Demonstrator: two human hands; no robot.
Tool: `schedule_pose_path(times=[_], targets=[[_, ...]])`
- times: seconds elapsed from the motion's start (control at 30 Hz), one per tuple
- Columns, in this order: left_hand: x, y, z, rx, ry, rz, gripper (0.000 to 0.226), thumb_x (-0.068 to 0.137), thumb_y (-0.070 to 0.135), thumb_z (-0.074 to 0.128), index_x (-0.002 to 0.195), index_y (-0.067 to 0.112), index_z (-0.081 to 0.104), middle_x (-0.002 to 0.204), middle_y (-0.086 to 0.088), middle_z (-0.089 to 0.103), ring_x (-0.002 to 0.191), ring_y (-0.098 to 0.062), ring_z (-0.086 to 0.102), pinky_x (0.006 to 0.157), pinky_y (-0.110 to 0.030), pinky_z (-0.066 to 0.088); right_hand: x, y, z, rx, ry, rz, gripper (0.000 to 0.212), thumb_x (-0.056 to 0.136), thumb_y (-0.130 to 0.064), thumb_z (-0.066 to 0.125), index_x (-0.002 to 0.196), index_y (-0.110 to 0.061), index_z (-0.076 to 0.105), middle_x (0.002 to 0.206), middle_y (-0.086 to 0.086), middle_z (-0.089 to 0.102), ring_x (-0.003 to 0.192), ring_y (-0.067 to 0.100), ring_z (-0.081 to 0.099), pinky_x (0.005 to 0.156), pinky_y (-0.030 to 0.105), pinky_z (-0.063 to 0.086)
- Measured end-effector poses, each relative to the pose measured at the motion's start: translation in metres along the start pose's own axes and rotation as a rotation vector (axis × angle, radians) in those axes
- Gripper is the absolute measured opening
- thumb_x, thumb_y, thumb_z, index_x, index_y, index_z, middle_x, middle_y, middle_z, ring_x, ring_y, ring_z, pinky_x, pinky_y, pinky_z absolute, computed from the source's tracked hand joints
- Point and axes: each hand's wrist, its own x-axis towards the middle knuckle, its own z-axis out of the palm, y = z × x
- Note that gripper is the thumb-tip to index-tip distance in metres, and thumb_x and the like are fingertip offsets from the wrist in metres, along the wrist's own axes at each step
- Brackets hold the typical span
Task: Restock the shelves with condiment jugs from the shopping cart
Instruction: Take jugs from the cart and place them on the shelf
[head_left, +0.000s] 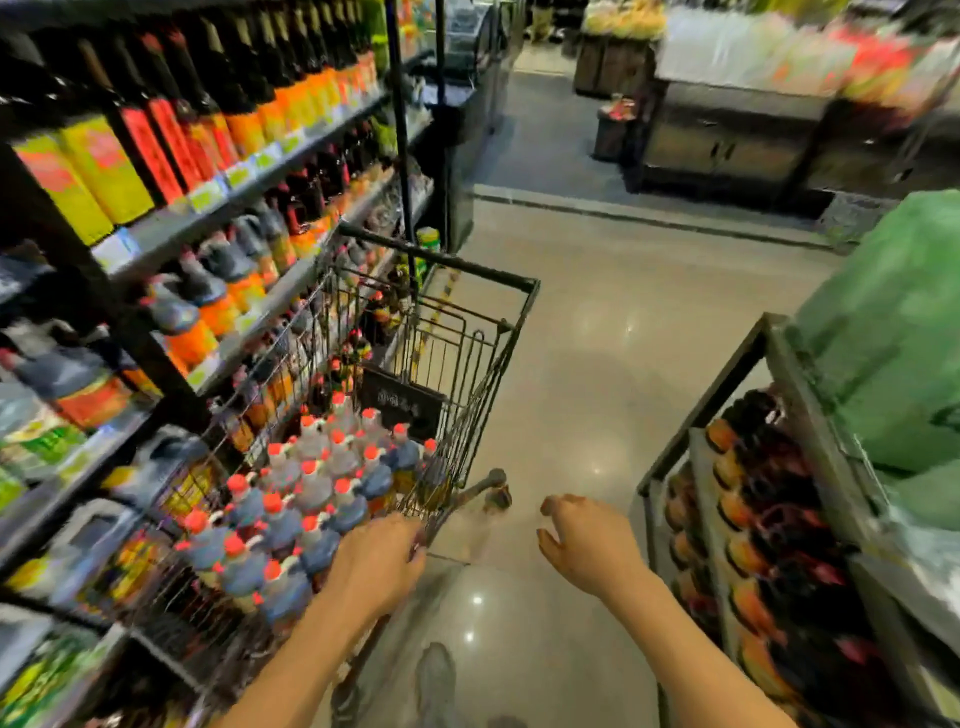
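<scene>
left hand (376, 564) gripping near handle of shopping cart (470, 364). right hand (589, 545) free, fingers loosely spread, right of handle. red-capped condiment jugs (291, 514) fill cart, beside left shelves (171, 234).

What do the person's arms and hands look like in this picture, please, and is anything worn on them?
Both forearms are bare, with no sleeves in view. The left hand and the right hand wear no gloves, and no watch, ring or bracelet shows. Motion blur hides finer detail.
</scene>
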Motion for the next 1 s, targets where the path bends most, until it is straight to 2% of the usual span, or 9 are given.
schedule_pose_path(times=[0.2, 0.3, 0.43, 0.6, 0.67, 0.73, 0.87, 0.9, 1.0], targets=[[0.075, -0.045, -0.01, -0.027, 0.022, -0.101, 0.022, 0.094, 0.038, 0.046, 0.104, 0.023, 0.06, 0.106, 0.001, 0.066, 0.102, -0.025, 0.065, 0.073, -0.037, 0.049, 0.102, -0.024, -0.017, -0.016, -0.041, -0.099, 0.036, 0.102, -0.035, 0.047, 0.133, -0.019, 0.057, 0.124, 0.004, 0.065, 0.11, 0.028, 0.065, 0.087, 0.036, 0.052], [0.097, -0.069, -0.01, -0.065, 0.031, -0.157, 0.022, 0.092, 0.036, 0.047, 0.1, 0.023, 0.063, 0.101, 0.0, 0.068, 0.096, -0.026, 0.067, 0.073, -0.039, 0.053, 0.149, -0.037, -0.021, -0.017, -0.067, -0.156, 0.03, 0.099, -0.034, 0.049, 0.122, -0.02, 0.061, 0.116, 0.003, 0.065, 0.103, 0.028, 0.065, 0.081, 0.038, 0.053], [0.114, -0.1, -0.002, -0.125, 0.02, -0.256, 0.02, 0.088, 0.032, 0.046, 0.096, 0.022, 0.061, 0.094, -0.002, 0.067, 0.089, -0.028, 0.066, 0.071, -0.041, 0.052, 0.213, -0.055, -0.018, -0.033, -0.129, -0.264, 0.025, 0.096, -0.033, 0.046, 0.111, -0.02, 0.062, 0.106, 0.003, 0.066, 0.1, 0.029, 0.065, 0.083, 0.038, 0.054], [0.127, -0.127, 0.016, -0.216, 0.095, -0.453, 0.004, 0.071, 0.021, 0.058, 0.074, 0.023, 0.058, 0.07, -0.002, 0.064, 0.065, -0.03, 0.065, 0.05, -0.034, 0.047, 0.294, -0.076, -0.01, -0.079, -0.244, -0.439, 0.032, 0.099, -0.036, 0.048, 0.122, -0.018, 0.06, 0.115, 0.008, 0.066, 0.11, 0.032, 0.062, 0.087, 0.039, 0.051], [0.129, -0.128, 0.028, -0.218, 0.083, -0.573, 0.002, 0.074, 0.023, 0.057, 0.073, 0.021, 0.058, 0.069, -0.004, 0.063, 0.064, -0.031, 0.064, 0.049, -0.035, 0.047, 0.322, -0.082, -0.003, -0.112, -0.32, -0.501, 0.033, 0.098, -0.037, 0.05, 0.124, -0.018, 0.059, 0.119, 0.008, 0.066, 0.113, 0.032, 0.063, 0.087, 0.039, 0.051], [0.133, -0.124, 0.039, -0.236, 0.068, -0.693, 0.01, 0.075, 0.027, 0.053, 0.069, 0.02, 0.058, 0.066, -0.004, 0.062, 0.06, -0.031, 0.063, 0.048, -0.034, 0.045, 0.349, -0.085, 0.006, -0.147, -0.402, -0.559, 0.033, 0.099, -0.038, 0.05, 0.124, -0.017, 0.059, 0.122, 0.009, 0.065, 0.115, 0.033, 0.063, 0.088, 0.039, 0.05], [0.147, -0.114, 0.067, -0.262, -0.011, -0.874, 0.033, 0.08, 0.039, 0.04, 0.073, 0.019, 0.065, 0.068, -0.007, 0.067, 0.061, -0.032, 0.067, 0.052, -0.032, 0.055, 0.396, -0.09, 0.029, -0.216, -0.552, -0.681, 0.032, 0.099, -0.036, 0.052, 0.123, -0.018, 0.063, 0.124, 0.013, 0.063, 0.119, 0.035, 0.062, 0.091, 0.042, 0.052], [0.151, -0.111, 0.072, -0.28, -0.019, -0.893, 0.03, 0.082, 0.036, 0.044, 0.076, 0.017, 0.067, 0.073, -0.01, 0.068, 0.065, -0.034, 0.068, 0.053, -0.035, 0.055, 0.409, -0.09, 0.039, -0.234, -0.585, -0.699, 0.032, 0.099, -0.035, 0.053, 0.124, -0.017, 0.063, 0.124, 0.014, 0.063, 0.119, 0.035, 0.062, 0.091, 0.042, 0.052], [0.166, -0.102, 0.087, -0.423, -0.052, -0.975, 0.016, 0.09, 0.027, 0.054, 0.092, 0.015, 0.065, 0.092, -0.011, 0.071, 0.087, -0.035, 0.068, 0.068, -0.039, 0.053, 0.438, -0.091, 0.069, -0.31, -0.664, -0.764, 0.036, 0.099, -0.032, 0.057, 0.128, -0.012, 0.059, 0.128, 0.016, 0.061, 0.121, 0.037, 0.06, 0.093, 0.044, 0.052]])
